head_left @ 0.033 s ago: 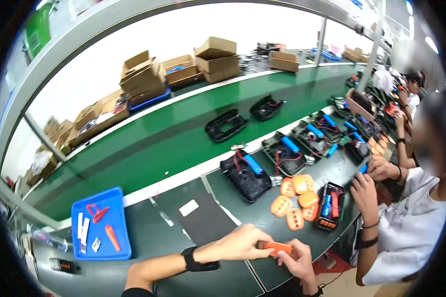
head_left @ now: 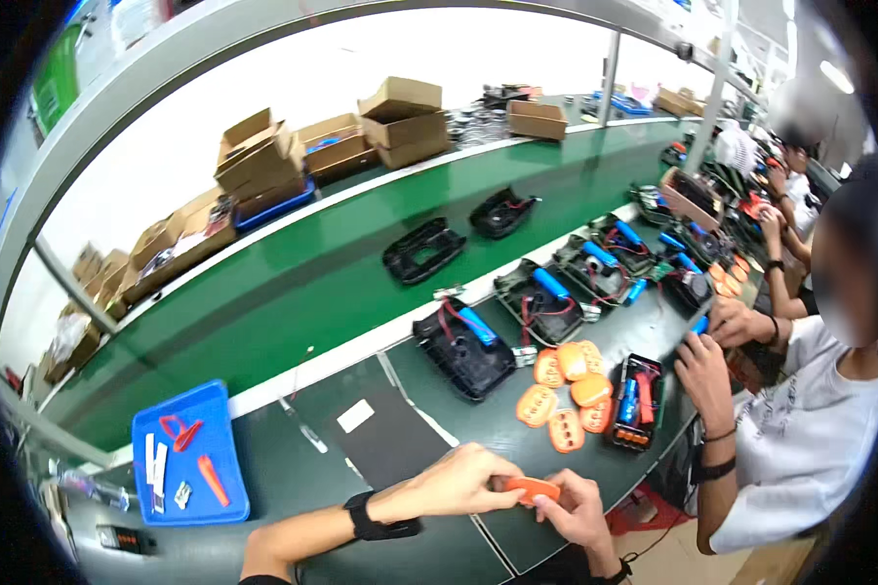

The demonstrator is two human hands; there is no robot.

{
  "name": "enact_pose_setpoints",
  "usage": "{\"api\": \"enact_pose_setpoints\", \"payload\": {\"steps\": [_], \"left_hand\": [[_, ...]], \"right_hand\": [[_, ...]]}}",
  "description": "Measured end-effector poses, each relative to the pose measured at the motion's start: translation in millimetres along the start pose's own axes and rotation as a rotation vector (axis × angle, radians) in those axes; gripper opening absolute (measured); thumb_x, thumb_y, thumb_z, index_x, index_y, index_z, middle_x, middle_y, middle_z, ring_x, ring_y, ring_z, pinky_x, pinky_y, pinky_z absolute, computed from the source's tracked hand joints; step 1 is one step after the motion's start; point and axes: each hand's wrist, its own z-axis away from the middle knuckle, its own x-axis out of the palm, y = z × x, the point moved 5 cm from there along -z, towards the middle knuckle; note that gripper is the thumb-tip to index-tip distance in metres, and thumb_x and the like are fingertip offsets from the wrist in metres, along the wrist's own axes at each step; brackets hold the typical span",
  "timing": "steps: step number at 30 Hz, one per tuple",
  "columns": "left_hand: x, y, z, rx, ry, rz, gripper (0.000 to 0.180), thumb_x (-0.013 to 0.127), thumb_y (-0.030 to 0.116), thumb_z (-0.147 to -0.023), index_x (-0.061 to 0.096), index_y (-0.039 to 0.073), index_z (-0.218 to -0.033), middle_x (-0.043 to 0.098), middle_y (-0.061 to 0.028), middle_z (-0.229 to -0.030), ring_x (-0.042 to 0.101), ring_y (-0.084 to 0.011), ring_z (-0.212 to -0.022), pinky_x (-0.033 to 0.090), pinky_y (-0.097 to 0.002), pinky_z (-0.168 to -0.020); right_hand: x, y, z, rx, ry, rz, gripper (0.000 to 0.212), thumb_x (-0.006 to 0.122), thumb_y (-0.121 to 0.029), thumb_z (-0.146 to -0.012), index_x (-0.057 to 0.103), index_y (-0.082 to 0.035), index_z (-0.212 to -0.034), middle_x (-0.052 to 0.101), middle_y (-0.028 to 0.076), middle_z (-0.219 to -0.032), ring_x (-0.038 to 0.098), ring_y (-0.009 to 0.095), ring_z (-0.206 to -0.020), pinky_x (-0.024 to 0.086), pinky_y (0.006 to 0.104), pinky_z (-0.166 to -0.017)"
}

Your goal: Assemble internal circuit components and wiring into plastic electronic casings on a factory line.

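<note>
Between my two hands, over the near edge of the bench, is a small orange plastic cover [head_left: 533,487]. My left hand [head_left: 463,485] pinches its left end, with a black band on that wrist. The fingers of my right hand [head_left: 578,511] close on its right end. Just beyond lie several loose orange covers [head_left: 566,429], some with a row of holes. Beside them is a black housing [head_left: 638,402] with a blue cell and a red part inside. Farther up, an open black shell [head_left: 463,348] holds a blue cell and red wires.
A blue tray [head_left: 190,453] at the left holds red scissors and an orange tool. A dark mat [head_left: 392,439] lies before me. Two black shells sit on the green conveyor belt [head_left: 332,258]. Cardboard boxes [head_left: 405,122] line its far side. A co-worker's hands [head_left: 707,366] work at the right.
The whole scene has shifted slightly left in the picture. Both hands keep their hold on the orange cover.
</note>
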Motion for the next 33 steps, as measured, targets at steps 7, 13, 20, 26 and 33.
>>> {"api": "enact_pose_setpoints", "payload": {"steps": [7, 13, 20, 26, 33], "left_hand": [[-1.9, 5.4, -4.7, -0.001, -0.108, 0.027, 0.021, 0.073, 0.017, -0.089, 0.075, 0.003, -0.104, 0.07, -0.0101, -0.072, 0.064, -0.0144, -0.055, 0.05, -0.0287, -0.053], [0.6, 16.2, -2.7, -0.007, -0.061, -0.03, 0.019, 0.075, 0.015, -0.087, 0.076, 0.002, -0.101, 0.07, -0.0092, -0.073, 0.064, -0.0148, -0.055, 0.05, -0.028, -0.051], [-1.2, 21.6, -4.2, 0.083, -0.013, -0.129, 0.018, 0.076, 0.014, -0.085, 0.076, 0.002, -0.099, 0.067, -0.0081, -0.068, 0.064, -0.0168, -0.057, 0.05, -0.0296, -0.053], [1.0, 24.5, -2.2, 0.019, 0.03, -0.137, 0.017, 0.076, 0.013, -0.085, 0.076, 0.001, -0.098, 0.066, -0.0093, -0.067, 0.064, -0.018, -0.057, 0.05, -0.0303, -0.054], [-3.7, 24.7, -4.2, 0.041, -0.045, -0.142, 0.019, 0.076, 0.013, -0.086, 0.075, 0.0, -0.099, 0.066, -0.0102, -0.067, 0.064, -0.0184, -0.057, 0.05, -0.0298, -0.053]], "right_hand": [[1.6, -12.3, -2.0, 0.071, -0.024, 0.031, 0.011, 0.066, -0.002, -0.095, 0.06, 0.005, -0.1, 0.07, 0.01, -0.091, 0.065, 0.009, -0.074, 0.055, 0.0239, -0.061], [1.0, -14.1, -4.0, -0.051, -0.091, 0.02, 0.015, 0.068, -0.008, -0.096, 0.062, 0.004, -0.102, 0.069, 0.008, -0.091, 0.065, 0.009, -0.075, 0.055, 0.0238, -0.062], [5.1, -16.9, -5.8, -0.034, -0.047, -0.033, 0.018, 0.065, -0.012, -0.098, 0.058, 0.005, -0.101, 0.065, 0.008, -0.084, 0.063, 0.009, -0.074, 0.055, 0.0265, -0.066], [2.9, -5.9, -4.7, -0.007, -0.153, 0.011, 0.014, 0.063, -0.007, -0.098, 0.061, 0.004, -0.105, 0.07, 0.01, -0.09, 0.067, 0.012, -0.081, 0.055, 0.0257, -0.063], [3.7, -13.1, -5.0, -0.009, -0.086, -0.034, 0.012, 0.064, -0.008, -0.098, 0.061, 0.003, -0.102, 0.068, 0.008, -0.083, 0.064, 0.009, -0.073, 0.051, 0.0246, -0.061]]}}
